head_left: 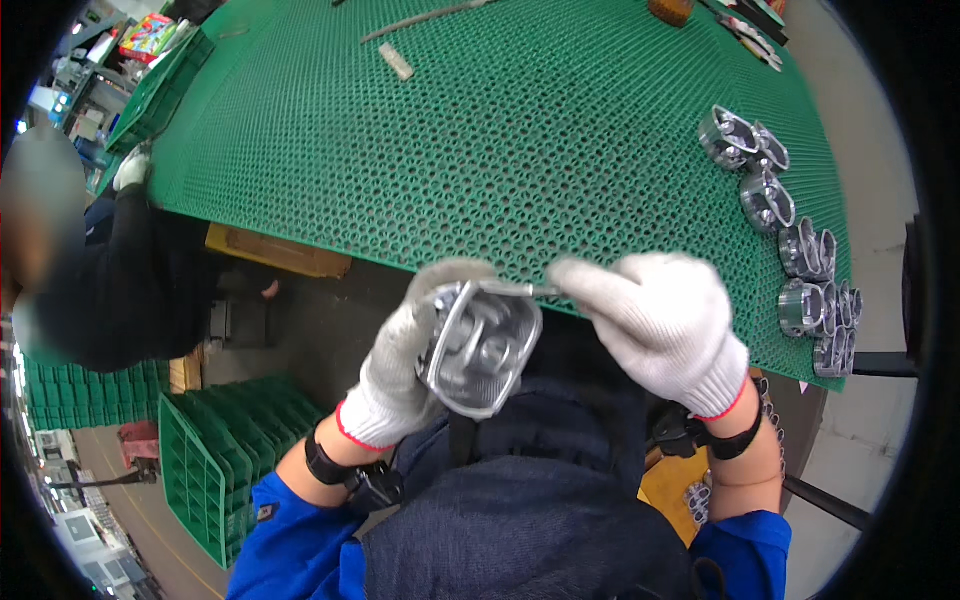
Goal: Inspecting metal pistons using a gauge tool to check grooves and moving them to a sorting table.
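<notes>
In my gloved left hand [393,365] is a shiny metal piston [487,345], tilted so that its hollow inside shows. The fingers wrap round its left side, just off the table's near edge. My right hand [660,318], also in a white knit glove, pinches a slim metal tool [518,289]. That tool reaches left from the fingertips to the piston's upper rim. Whether its tip touches the metal I cannot tell, and most of its handle is hidden in the glove.
Green perforated matting [500,160] covers the table. More pistons [768,200] stand along its right edge. Far off lie a long thin file-like strip [425,17] and a pale block [396,61]. Green crates [205,470] are at lower left. A person [120,270] works at left.
</notes>
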Motion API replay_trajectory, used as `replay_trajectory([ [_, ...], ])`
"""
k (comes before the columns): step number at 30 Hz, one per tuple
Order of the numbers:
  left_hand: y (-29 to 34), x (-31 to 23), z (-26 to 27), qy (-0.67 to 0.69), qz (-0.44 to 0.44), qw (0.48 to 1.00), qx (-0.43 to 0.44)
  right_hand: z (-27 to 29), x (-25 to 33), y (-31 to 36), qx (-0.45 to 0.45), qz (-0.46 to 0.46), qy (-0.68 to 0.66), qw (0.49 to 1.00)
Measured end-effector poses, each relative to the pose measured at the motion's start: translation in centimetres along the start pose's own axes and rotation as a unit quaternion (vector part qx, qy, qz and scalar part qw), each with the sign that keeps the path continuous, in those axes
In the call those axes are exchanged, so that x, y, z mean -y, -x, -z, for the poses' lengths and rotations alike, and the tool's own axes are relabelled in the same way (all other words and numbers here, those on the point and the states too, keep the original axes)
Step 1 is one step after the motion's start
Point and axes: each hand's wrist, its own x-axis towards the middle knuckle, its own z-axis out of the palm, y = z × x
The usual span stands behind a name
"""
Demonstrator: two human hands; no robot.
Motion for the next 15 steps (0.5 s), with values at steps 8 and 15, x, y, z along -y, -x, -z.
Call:
replay_trajectory([
  [8,-4.0,-5.7,2.6,0.016,-0.047,0.998,-0.028,2.0,1.1,8.3,-0.456,-0.058,-0.493,0.739],
  [15,-8.2,-11.0,15.1,-0.257,-0.271,0.888,-0.269,10.7,7.5,5.3,-0.431,0.121,-0.475,0.757],
])
